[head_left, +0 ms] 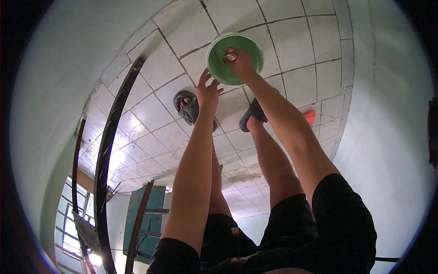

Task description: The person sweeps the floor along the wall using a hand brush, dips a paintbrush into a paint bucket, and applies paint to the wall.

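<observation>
A round green bucket (214, 64) with a pale rim stands on the tiled floor at the far middle. Inside its mouth is my right hand (240, 64), fingers closed around a small whitish and pinkish crumpled thing (231, 56) that looks like a rag or a wad; its exact kind is unclear. Just outside the near left rim, my left hand (208, 92) has its fingers spread and holds nothing. Its fingertips are close to the bucket's side, and I cannot tell whether they touch it. The bottom of the bucket is partly hidden by my right hand.
My feet stand in dark slippers (188, 111) on either side, just short of the bucket. A long dark metal bar (111, 123) rises at the left. Behind me are a teal panel (155, 205) and a barred window (70, 228). Something red (310, 117) lies right of my arm.
</observation>
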Demonstrator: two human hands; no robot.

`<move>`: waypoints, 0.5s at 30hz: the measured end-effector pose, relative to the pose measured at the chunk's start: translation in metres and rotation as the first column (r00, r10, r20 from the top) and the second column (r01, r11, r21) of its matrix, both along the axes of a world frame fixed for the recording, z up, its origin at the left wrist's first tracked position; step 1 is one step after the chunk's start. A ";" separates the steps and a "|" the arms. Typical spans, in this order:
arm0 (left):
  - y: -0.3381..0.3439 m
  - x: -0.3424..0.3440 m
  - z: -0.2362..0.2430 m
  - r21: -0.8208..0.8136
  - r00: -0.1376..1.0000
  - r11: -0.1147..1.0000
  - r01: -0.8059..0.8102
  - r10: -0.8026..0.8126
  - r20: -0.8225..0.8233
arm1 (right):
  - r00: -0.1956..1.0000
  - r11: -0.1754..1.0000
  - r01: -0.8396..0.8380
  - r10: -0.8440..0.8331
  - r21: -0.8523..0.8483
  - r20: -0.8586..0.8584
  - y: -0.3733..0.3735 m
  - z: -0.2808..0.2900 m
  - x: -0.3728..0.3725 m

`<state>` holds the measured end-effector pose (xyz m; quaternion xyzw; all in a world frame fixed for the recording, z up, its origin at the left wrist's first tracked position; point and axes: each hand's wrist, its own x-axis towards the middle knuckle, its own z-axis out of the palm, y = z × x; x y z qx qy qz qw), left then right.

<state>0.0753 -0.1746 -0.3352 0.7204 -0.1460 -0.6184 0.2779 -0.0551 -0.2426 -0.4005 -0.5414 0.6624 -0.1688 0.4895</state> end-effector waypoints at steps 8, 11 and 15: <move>-0.002 0.005 0.001 -0.008 0.999 1.000 -0.017 0.017 -0.045 | 0.992 0.995 -0.087 0.092 0.054 -0.088 0.006 -0.007 -0.002; -0.003 0.007 0.000 0.006 0.999 1.000 0.027 -0.027 -0.025 | 1.000 0.997 -0.031 0.031 -0.069 -0.005 0.006 -0.002 -0.007; -0.005 0.004 0.001 -0.018 1.000 1.000 0.019 -0.019 0.002 | 0.999 0.994 0.031 -0.027 -0.105 0.038 0.007 0.006 -0.014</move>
